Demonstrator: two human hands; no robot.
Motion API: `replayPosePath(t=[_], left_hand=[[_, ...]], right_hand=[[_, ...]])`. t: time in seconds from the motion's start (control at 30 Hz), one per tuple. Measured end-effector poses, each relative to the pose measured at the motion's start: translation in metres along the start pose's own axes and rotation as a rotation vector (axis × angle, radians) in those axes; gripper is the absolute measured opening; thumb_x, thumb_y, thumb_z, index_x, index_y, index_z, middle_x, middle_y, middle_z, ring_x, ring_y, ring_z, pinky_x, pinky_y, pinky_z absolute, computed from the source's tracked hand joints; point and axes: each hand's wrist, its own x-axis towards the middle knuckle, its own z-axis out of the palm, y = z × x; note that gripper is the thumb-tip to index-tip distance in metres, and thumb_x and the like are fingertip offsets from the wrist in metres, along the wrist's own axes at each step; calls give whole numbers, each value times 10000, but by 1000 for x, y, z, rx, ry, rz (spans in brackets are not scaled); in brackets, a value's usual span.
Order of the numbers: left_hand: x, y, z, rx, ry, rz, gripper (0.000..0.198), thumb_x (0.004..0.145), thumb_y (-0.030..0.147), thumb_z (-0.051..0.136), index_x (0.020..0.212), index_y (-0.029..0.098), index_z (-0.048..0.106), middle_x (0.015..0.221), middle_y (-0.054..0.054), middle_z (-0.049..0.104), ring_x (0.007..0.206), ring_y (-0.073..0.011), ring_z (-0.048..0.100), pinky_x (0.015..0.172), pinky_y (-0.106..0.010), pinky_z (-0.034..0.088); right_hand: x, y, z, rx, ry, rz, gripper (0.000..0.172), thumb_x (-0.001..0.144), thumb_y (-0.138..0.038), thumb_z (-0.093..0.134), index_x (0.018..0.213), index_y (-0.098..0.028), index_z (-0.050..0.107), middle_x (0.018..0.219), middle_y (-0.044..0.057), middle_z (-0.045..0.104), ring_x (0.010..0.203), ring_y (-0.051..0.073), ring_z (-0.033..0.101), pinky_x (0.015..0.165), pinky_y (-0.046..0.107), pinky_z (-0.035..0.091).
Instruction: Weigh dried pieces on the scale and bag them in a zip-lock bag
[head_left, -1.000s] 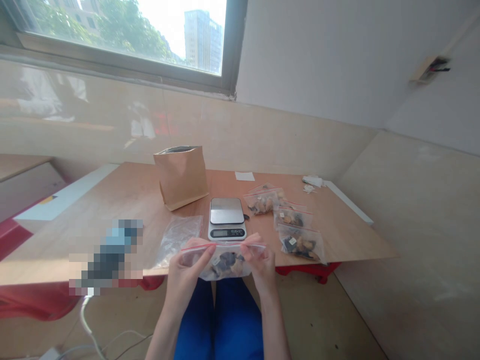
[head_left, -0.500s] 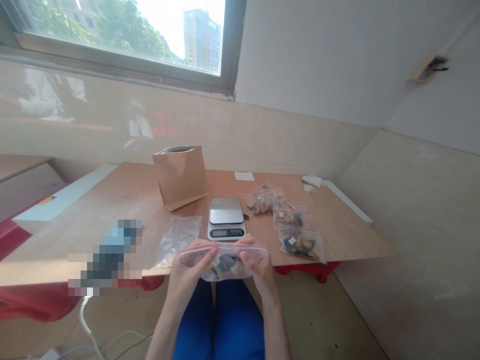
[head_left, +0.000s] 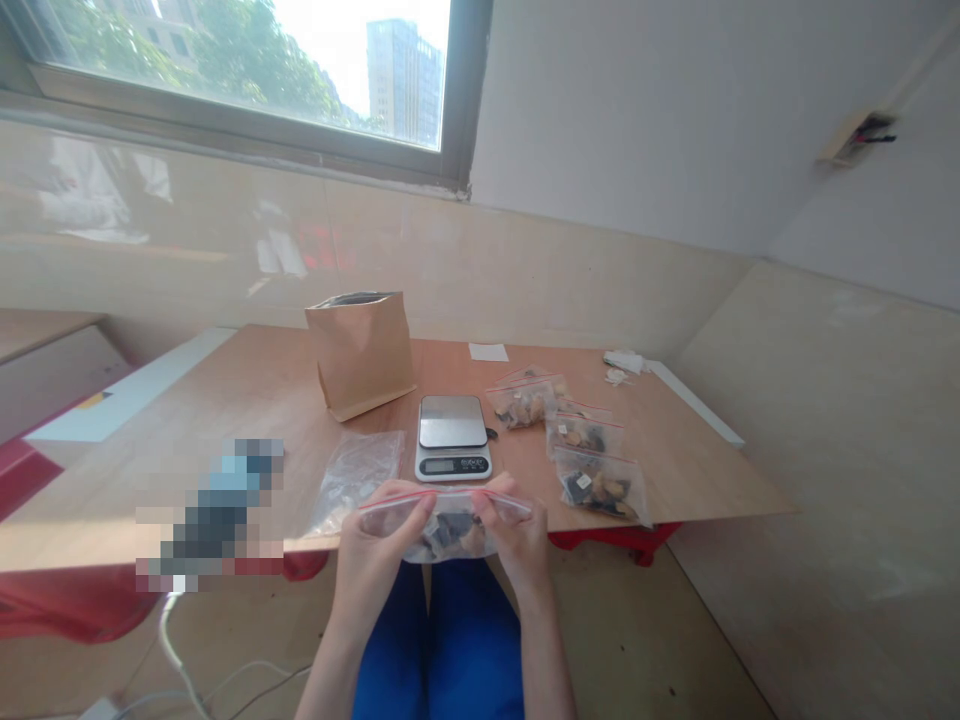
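Note:
My left hand and my right hand hold a clear zip-seal bag with a red seal line just above the table's front edge. Both hands pinch it along the top, by the seal. Dark and tan dried pieces sit in its bottom, partly hidden by my fingers. Beyond my hands stands a digital kitchen scale with a steel plate. A crumpled empty plastic bag lies next to my left hand. To the right lie three filled zip bags, and a kraft paper pouch stands upright behind.
The wooden tabletop holds a pixelated, blurred object at the left, a white paper slip at the back, and white scraps at the back right. A white cable runs along the floor.
My hands have drawn slightly closer together, and the bag's red seal now bows upward a little. The bag stays in both hands, and the items on the table have not moved.

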Motion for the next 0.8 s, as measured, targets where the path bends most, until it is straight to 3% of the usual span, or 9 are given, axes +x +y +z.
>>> replayPosePath(t=[0.23, 0.43, 0.8], left_hand=[[4, 0, -4, 10, -97, -9, 236, 714, 377, 678, 772, 150, 709, 794, -62, 688, 781, -201, 640, 693, -259, 504], [2, 0, -4, -6, -71, -13, 230, 699, 376, 693, 724, 148, 704, 754, -57, 681, 747, -189, 627, 682, -254, 492], [1, -2, -2, 49, -51, 38, 207, 717, 356, 679, 744, 151, 690, 764, -53, 665, 749, -187, 615, 669, -257, 488]], right_hand=[[1, -1, 3, 52, -64, 22, 160, 793, -319, 613, 714, -179, 625, 682, -11, 573, 643, 119, 557, 595, 218, 444], [1, -4, 2, 34, -204, -49, 173, 831, -341, 549, 801, -193, 634, 760, -3, 584, 686, 117, 552, 614, 213, 448], [1, -6, 17, -90, 26, -126, 180, 785, -269, 619, 623, -192, 608, 639, -9, 560, 617, 128, 536, 616, 254, 457]])
